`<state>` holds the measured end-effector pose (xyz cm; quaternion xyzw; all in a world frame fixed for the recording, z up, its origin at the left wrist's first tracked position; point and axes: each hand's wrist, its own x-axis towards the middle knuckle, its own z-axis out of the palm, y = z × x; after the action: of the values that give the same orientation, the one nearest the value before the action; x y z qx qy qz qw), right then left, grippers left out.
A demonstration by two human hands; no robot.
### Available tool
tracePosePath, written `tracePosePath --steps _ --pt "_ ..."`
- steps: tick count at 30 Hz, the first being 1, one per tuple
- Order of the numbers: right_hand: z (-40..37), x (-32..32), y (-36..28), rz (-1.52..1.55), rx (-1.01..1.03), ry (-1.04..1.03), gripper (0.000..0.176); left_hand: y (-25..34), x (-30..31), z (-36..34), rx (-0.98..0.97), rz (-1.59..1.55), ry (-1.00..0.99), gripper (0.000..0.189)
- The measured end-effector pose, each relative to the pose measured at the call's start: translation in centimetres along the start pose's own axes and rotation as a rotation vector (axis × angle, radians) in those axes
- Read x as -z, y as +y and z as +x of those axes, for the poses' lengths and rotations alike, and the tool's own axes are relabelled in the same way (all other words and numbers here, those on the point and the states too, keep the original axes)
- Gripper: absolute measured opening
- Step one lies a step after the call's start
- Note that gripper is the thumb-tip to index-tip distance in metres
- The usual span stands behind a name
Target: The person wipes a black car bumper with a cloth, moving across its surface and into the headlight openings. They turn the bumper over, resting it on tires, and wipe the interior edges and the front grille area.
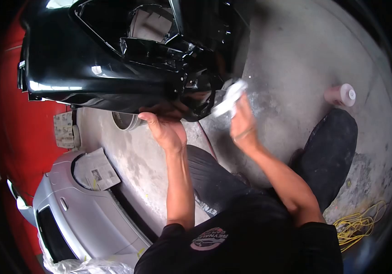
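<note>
A glossy black car bumper (pixel 100 84) fills the top of the view, with openings and clips along its inner side. My left hand (pixel 171 134) grips its lower edge, thumb on the near side and fingers partly hidden beneath the panel. In my right hand (pixel 244 123) is a white cloth (pixel 230 98), smeared by motion and close against the right end of the bumper. The fingers are closed on the cloth, and a band circles that wrist.
A silver car (pixel 91 217) with newspaper (pixel 96 170) over its wheel stands at lower left. Behind the bumper is a bucket (pixel 125 120). A pinkish bottle (pixel 340 95) and a coiled yellow cord (pixel 358 223) lie on the concrete floor (pixel 292 68) to the right.
</note>
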<state>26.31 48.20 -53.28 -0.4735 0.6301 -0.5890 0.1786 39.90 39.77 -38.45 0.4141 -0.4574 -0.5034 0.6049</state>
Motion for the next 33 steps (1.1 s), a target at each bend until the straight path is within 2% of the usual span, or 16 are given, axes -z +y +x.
tracePosePath --steps 1,3,5,7,10,13,14,17,19,21,23,24,26,29,30,33 --pt "1.3 1.4 0.5 0.020 -0.118 -0.003 0.052 0.2 -0.6 -0.1 -0.004 -0.006 -0.024 0.068" --pt "3.7 2.7 -1.6 0.135 -0.111 0.063 0.050 0.3 -1.6 0.0 -0.002 -0.058 -0.002 0.068" --pt "3.3 0.6 -5.8 0.129 0.085 0.104 0.042 -0.2 -0.6 -0.1 0.005 -0.112 0.017 0.068" --pt "-0.9 -2.2 -6.4 -0.044 0.374 -0.083 0.032 -1.4 2.2 0.8 0.004 -0.002 -0.007 0.068" --pt "-0.9 -2.0 -6.9 -0.114 0.460 -0.127 0.029 -0.4 0.2 0.2 -0.020 -0.036 -0.006 0.069" --pt "2.4 0.0 -7.1 -0.246 0.431 -0.078 0.032 -0.7 0.8 0.2 -0.006 -0.051 -0.044 0.070" --pt "3.3 0.2 -7.2 -0.236 0.493 0.031 0.032 -1.0 0.7 0.4 -0.002 -0.064 -0.056 0.071" --pt "1.9 0.3 -5.6 -0.149 0.516 -0.065 0.031 -1.0 1.4 0.8 0.006 -0.050 -0.042 0.071" --pt "-0.3 1.1 -4.5 -0.109 0.533 -0.146 0.035 -1.0 2.4 0.9 0.050 -0.086 -0.133 0.072" --pt "-1.9 2.2 -3.8 -0.026 0.249 -0.224 0.041 -1.1 2.7 1.0 0.069 -0.111 -0.170 0.072" --pt "-2.5 3.2 -4.1 0.013 0.244 -0.218 0.046 -1.0 2.5 0.7 0.028 -0.090 -0.201 0.072" --pt "-1.6 3.5 -5.2 0.014 0.268 -0.150 0.046 -0.8 1.6 0.5 0.021 -0.100 -0.201 0.072" --pt "1.2 3.5 -6.7 -0.025 0.339 -0.041 0.046 -0.1 -0.5 0.2 -0.049 -0.099 0.013 0.074" --pt "4.8 1.8 -7.5 -0.061 0.273 0.050 0.045 -0.2 0.8 0.3 0.011 -0.072 -0.152 0.075" --pt "5.5 1.5 -8.3 -0.017 0.214 0.060 0.046 -0.1 -0.1 0.2 -0.036 -0.062 -0.100 0.075" --pt "8.4 1.3 -11.3 0.007 0.301 0.106 0.044 -0.3 0.3 0.1 -0.030 -0.020 -0.064 0.075"
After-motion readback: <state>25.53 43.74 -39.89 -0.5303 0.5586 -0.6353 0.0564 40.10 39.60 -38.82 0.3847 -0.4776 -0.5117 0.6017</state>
